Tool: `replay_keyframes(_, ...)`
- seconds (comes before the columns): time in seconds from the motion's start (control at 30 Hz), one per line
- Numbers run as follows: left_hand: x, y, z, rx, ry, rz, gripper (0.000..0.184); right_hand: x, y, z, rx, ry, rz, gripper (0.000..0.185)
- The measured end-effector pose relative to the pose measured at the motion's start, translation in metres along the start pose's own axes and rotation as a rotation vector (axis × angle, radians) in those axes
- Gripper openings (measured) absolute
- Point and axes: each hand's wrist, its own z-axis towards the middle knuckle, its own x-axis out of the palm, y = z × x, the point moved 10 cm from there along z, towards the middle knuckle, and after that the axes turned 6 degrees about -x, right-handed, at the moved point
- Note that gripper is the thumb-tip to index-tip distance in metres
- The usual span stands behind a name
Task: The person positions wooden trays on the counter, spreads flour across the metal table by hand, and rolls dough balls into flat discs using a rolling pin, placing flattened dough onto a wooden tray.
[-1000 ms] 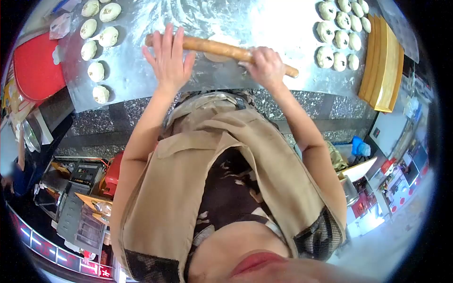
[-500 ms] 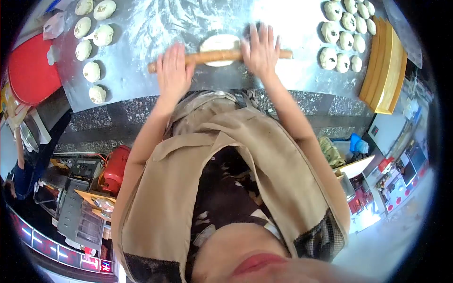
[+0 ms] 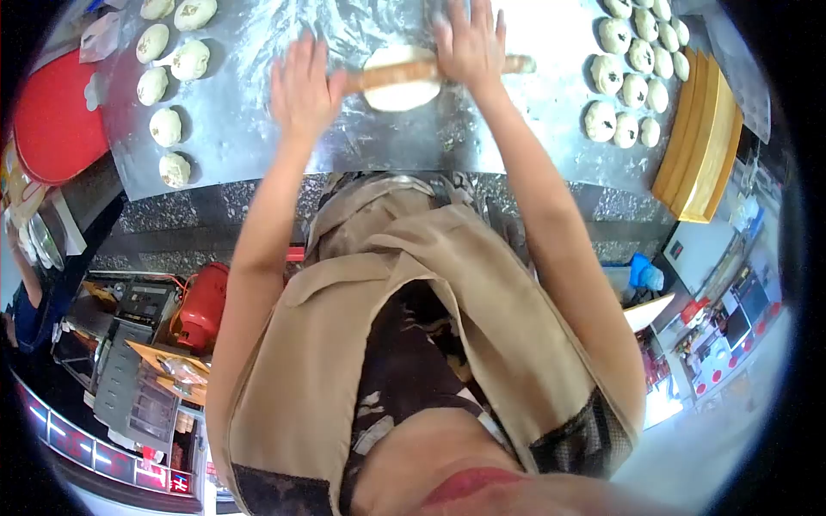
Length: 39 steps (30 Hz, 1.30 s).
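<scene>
A wooden rolling pin [image 3: 397,74], blurred by motion, lies across a flat oval of pale dough [image 3: 401,96] on the floured metal table [image 3: 241,129]. My left hand [image 3: 303,89] rests palm down over the pin's left part, its fingers spread and pointing away from me. On the right part of the pin lies my right hand [image 3: 470,45], flat, with its fingers apart. The pin's right end sticks out past that hand. Dough sheet shows on both the far and near sides of the pin, between my hands.
Round filled dough pieces [image 3: 165,126] line the table's left side, and several more [image 3: 607,75] stand at the right beside stacked wooden trays [image 3: 701,138]. A red stool or chair seat [image 3: 58,119] is at the left. Another person's arm [image 3: 26,279] shows at the far left.
Both hands were gripping or resting on the pin nearer to me; the pin and hands have moved away from my body. My right hand's fingers, curled at first, are now spread. The dough sheet is more exposed.
</scene>
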Motion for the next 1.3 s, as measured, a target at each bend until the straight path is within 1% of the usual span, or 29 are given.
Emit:
replay_keyframes(0.03, -0.006, 0.002, 0.021, 0.011, -0.042, 0.042, 0.054, -0.002, -0.002, 0.022, 0.025, -0.012, 0.029, 0.055)
replay_keyframes(0.13, -0.011, -0.001, 0.018, -0.006, -0.052, 0.145, 0.055, 0.005, -0.005, 0.014, -0.026, -0.062, 0.156, 0.050)
replay_keyframes(0.17, -0.012, -0.004, 0.000, -0.003, -0.061, 0.151, 0.055, -0.011, 0.003, -0.015, -0.053, -0.173, 0.116, 0.051)
replay_keyframes(0.2, 0.003, -0.003, -0.038, -0.068, 0.084, 0.008, 0.055, -0.008, 0.010, -0.047, -0.095, -0.009, -0.038, 0.052)
replay_keyframes(0.23, 0.019, -0.005, -0.059, -0.130, 0.234, -0.138, 0.055, -0.004, 0.017, -0.085, -0.141, 0.082, -0.028, 0.054)
replay_keyframes(0.27, 0.012, -0.020, -0.047, -0.125, 0.235, -0.141, 0.055, -0.006, 0.020, -0.120, -0.151, 0.089, 0.010, 0.057)
replay_keyframes(0.33, -0.012, -0.062, -0.022, -0.161, 0.259, -0.764, 0.046, -0.015, 0.029, -0.147, -0.122, 0.123, 0.060, 0.061)
replay_keyframes(0.37, 0.005, -0.065, -0.009, -0.162, 0.258, -0.766, 0.046, -0.013, 0.031, -0.151, -0.123, 0.123, 0.059, 0.061)
replay_keyframes(0.43, 0.033, -0.099, 0.028, 0.286, 0.194, -0.460, 0.033, -0.007, 0.037, -0.155, -0.188, 0.122, 0.109, 0.063)
replay_keyframes(0.47, 0.028, -0.097, 0.028, 0.279, 0.187, -0.461, 0.033, -0.013, 0.041, -0.154, -0.190, 0.096, 0.124, 0.059)
replay_keyframes(0.5, 0.043, -0.077, 0.029, 0.072, 0.406, -0.406, 0.029, -0.019, 0.048, -0.155, -0.203, 0.097, 0.127, 0.059)
replay_keyframes(0.53, 0.055, -0.052, 0.020, -0.136, 0.619, -0.342, 0.025, -0.027, 0.048, -0.154, -0.142, 0.070, 0.094, 0.059)
replay_keyframes(0.57, 0.046, -0.028, 0.006, -0.270, 0.652, -0.285, 0.025, -0.033, 0.048, -0.156, -0.071, 0.053, 0.067, 0.059)
replay_keyframes(0.6, 0.033, -0.002, -0.018, -0.405, 0.692, -0.223, 0.025, -0.034, 0.050, -0.156, -0.045, 0.096, 0.066, 0.055)
replay_keyframes(0.67, -0.016, 0.022, -0.053, -0.361, 0.330, -0.250, 0.028, -0.028, 0.059, -0.142, -0.051, 0.103, 0.100, 0.056)
replay_keyframes(0.7, -0.007, 0.030, -0.064, -0.362, 0.329, -0.245, 0.028, -0.020, 0.062, -0.132, -0.052, 0.102, 0.114, 0.057)
replay_keyframes(0.77, -0.021, 0.017, -0.070, -0.057, 0.012, 0.007, 0.039, 0.001, 0.062, -0.096, -0.064, 0.082, 0.044, 0.060)
replay_keyframes(0.8, -0.009, 0.029, -0.056, -0.071, 0.022, -0.059, 0.048, 0.005, 0.061, -0.064, -0.065, 0.012, -0.041, 0.058)
replay_keyframes(0.87, -0.016, 0.049, 0.001, -0.102, -0.181, 0.104, 0.050, 0.016, 0.052, 0.001, -0.051, -0.126, -0.052, 0.055)
replay_keyframes(0.9, -0.012, 0.056, 0.021, -0.101, -0.177, 0.099, 0.050, 0.015, 0.053, 0.018, -0.049, -0.123, -0.056, 0.055)
replay_keyframes(0.97, -0.021, 0.078, 0.039, -0.197, -0.276, 0.054, 0.050, 0.020, 0.044, 0.038, 0.091, -0.047, 0.166, 0.055)
replay_keyframes(1.0, -0.014, 0.074, 0.023, -0.217, -0.241, 0.046, 0.051, 0.042, 0.039, 0.023, 0.028, 0.039, 0.099, 0.053)
replay_keyframes(1.03, -0.015, 0.061, -0.003, -0.187, -0.223, -0.005, 0.052, 0.018, 0.050, -0.004, -0.054, -0.094, 0.035, 0.054)
replay_keyframes(1.07, -0.019, 0.044, -0.037, -0.156, -0.192, -0.058, 0.053, 0.016, 0.052, -0.039, -0.046, 0.017, -0.013, 0.055)
replay_keyframes(1.1, -0.012, 0.026, -0.074, -0.142, -0.027, -0.038, 0.055, 0.011, 0.056, -0.074, -0.087, 0.105, -0.007, 0.058)
replay_keyframes(1.13, 0.000, 0.014, -0.097, -0.134, 0.133, -0.017, 0.056, 0.003, 0.058, -0.099, -0.072, 0.107, 0.023, 0.058)
replay_keyframes(1.17, 0.006, 0.019, -0.092, -0.143, 0.135, -0.021, 0.056, 0.003, 0.058, -0.106, -0.084, 0.133, -0.006, 0.057)
replay_keyframes(1.23, 0.010, 0.032, -0.070, -0.116, 0.069, -0.089, 0.058, 0.017, 0.056, -0.069, -0.113, 0.073, -0.037, 0.055)
replay_keyframes(1.3, -0.010, 0.052, 0.006, -0.080, -0.068, -0.045, 0.056, 0.022, 0.055, 0.001, -0.075, -0.098, 0.029, 0.048)
